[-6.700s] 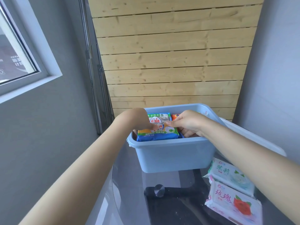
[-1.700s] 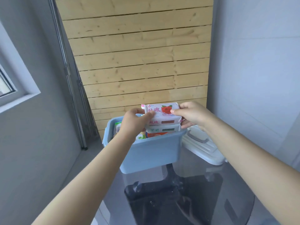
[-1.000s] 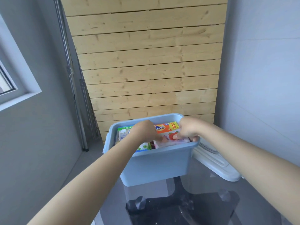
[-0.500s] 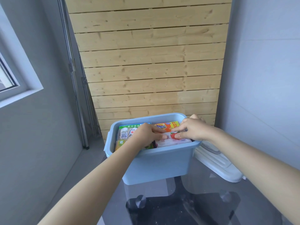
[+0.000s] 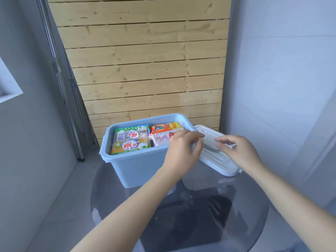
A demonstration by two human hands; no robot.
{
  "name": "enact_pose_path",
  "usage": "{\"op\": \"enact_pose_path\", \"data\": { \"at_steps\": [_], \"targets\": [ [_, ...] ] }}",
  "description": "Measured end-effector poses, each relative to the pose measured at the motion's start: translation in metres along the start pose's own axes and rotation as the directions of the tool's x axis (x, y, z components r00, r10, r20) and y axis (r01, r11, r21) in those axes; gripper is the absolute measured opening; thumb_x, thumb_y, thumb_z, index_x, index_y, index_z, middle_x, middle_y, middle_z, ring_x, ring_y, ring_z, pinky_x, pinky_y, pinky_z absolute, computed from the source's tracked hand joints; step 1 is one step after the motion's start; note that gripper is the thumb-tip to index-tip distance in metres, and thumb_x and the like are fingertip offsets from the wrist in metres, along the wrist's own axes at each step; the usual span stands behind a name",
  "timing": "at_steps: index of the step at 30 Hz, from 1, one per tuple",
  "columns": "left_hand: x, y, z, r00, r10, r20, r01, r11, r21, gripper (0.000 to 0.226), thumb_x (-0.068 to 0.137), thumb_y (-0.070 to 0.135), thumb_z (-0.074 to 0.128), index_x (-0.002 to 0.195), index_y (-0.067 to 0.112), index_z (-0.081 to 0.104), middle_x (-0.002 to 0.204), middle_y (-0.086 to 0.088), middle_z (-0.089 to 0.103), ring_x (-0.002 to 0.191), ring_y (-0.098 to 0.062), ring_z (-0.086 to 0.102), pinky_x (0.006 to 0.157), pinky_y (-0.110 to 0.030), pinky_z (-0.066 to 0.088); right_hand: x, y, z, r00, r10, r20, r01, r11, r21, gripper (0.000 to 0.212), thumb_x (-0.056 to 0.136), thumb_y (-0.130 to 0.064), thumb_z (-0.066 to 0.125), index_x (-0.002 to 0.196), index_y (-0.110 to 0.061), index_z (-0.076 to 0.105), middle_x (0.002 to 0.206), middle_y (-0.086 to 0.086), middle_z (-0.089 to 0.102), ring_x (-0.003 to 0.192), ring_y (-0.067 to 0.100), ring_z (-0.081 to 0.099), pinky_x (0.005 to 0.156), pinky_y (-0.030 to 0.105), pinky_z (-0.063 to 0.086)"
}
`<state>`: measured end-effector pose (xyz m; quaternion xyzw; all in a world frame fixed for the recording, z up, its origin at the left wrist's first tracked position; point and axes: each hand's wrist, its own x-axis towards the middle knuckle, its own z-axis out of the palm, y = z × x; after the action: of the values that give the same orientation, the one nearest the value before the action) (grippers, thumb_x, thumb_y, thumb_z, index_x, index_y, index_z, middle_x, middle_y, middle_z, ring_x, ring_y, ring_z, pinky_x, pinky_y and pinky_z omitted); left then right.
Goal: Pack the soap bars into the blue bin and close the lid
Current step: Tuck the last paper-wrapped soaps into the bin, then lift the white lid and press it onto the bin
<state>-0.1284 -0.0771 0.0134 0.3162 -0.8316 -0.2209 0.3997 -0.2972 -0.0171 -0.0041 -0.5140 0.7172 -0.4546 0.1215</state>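
Blue bin [image 5: 138, 168] packed with soap bars [image 5: 133, 140]; white lid [image 5: 218, 159] off, on table [image 5: 181, 215]; both hands [image 5: 181, 150] apart, empty, reaching lidward.

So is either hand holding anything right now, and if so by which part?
Nothing is held. The left hand and right hand hover with loosely curled fingers over the white lid beside the blue bin, neither with a grip.

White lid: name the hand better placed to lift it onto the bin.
Right. The right hand hovers over the white lid with fingers by its grey handle; the left hand is at the blue bin rim.
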Motion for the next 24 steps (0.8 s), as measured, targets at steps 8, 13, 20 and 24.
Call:
{"op": "enact_pose_path", "data": {
  "at_steps": [8, 13, 20, 24],
  "targets": [
    [-0.011, 0.001, 0.084, 0.922, -0.28, 0.268, 0.297, 0.955, -0.026, 0.027, 0.093, 0.021, 0.048, 0.108, 0.01, 0.068, 0.105, -0.006, 0.07, 0.098, -0.022, 0.061, 0.079, -0.026, 0.045, -0.017, 0.079, -0.018, 0.91, 0.414, 0.03, -0.408, 0.906, -0.112, 0.022, 0.082, -0.027, 0.066, 0.103, -0.02, 0.07, 0.109, 0.008, 0.069, 0.099, 0.024, 0.062, 0.082, 0.03, 0.046],
    [-0.012, -0.015, 0.123, 0.875, -0.363, 0.32, 0.386, 0.923, -0.007, 0.029, 0.091, 0.03, 0.053, 0.112, 0.017, 0.067, 0.124, -0.002, 0.06, 0.121, -0.019, 0.049, 0.097, -0.025, 0.038, -0.009, 0.093, -0.018, 0.864, 0.504, -0.014, -0.499, 0.85, -0.169, 0.041, 0.082, -0.031, 0.065, 0.119, -0.013, 0.061, 0.12, 0.01, 0.063, 0.108, 0.028, 0.06, 0.085, 0.029, 0.043],
    [-0.016, -0.027, 0.153, 0.881, -0.335, 0.335, 0.341, 0.939, 0.044, 0.027, 0.091, 0.027, 0.056, 0.111, 0.013, 0.067, 0.127, -0.004, 0.055, 0.128, -0.019, 0.036, 0.097, -0.016, 0.025, 0.003, 0.106, -0.003, 0.778, 0.627, -0.038, -0.625, 0.779, 0.057, 0.019, 0.078, -0.021, 0.069, 0.084, -0.01, 0.055, 0.078, 0.014, 0.067, 0.077, 0.033, 0.067, 0.079, 0.045, 0.057],
    [-0.017, -0.03, 0.156, 0.894, -0.3, 0.334, 0.304, 0.952, 0.041, 0.03, 0.091, 0.027, 0.055, 0.117, 0.013, 0.063, 0.129, -0.004, 0.051, 0.13, -0.017, 0.034, 0.094, -0.013, 0.024, 0.006, 0.112, 0.0, 0.676, 0.736, -0.016, -0.714, 0.661, 0.232, 0.023, 0.079, -0.017, 0.069, 0.067, -0.011, 0.05, 0.066, 0.006, 0.06, 0.076, 0.028, 0.066, 0.083, 0.042, 0.057]
  ]
}}
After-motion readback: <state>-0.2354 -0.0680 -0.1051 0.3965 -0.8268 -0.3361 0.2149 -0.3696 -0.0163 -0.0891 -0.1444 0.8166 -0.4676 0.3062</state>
